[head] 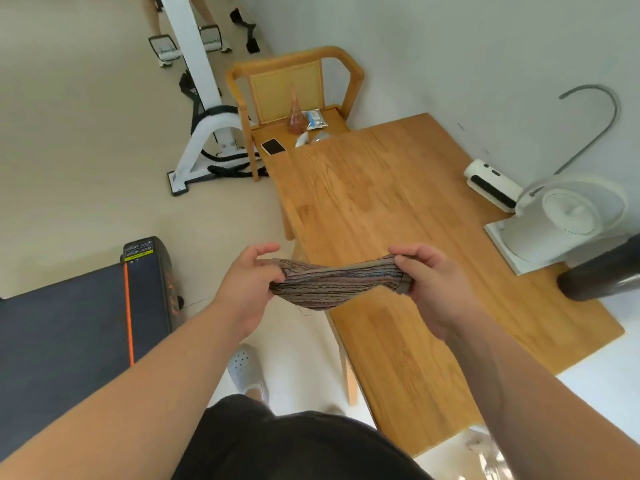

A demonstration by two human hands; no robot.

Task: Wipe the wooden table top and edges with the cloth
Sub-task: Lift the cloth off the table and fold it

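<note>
A striped grey-brown cloth [334, 283] hangs stretched between both hands, above the near left edge of the wooden table [381, 202]. My left hand [247, 278] pinches its left end, just off the table's side over the floor. My right hand [427, 282] grips the right end above the table top. The cloth sags in the middle and does not touch the wood. The table runs from lower right toward the upper middle, its long right side against the wall.
A white fan [561, 220], a small white device [491, 183] and a dark cylinder [602, 271] stand on the table's right side. A wooden chair [294, 95] holding a phone, flask and packet stands at the far end. A treadmill [69, 327] lies left; white exercise equipment [204, 109] behind.
</note>
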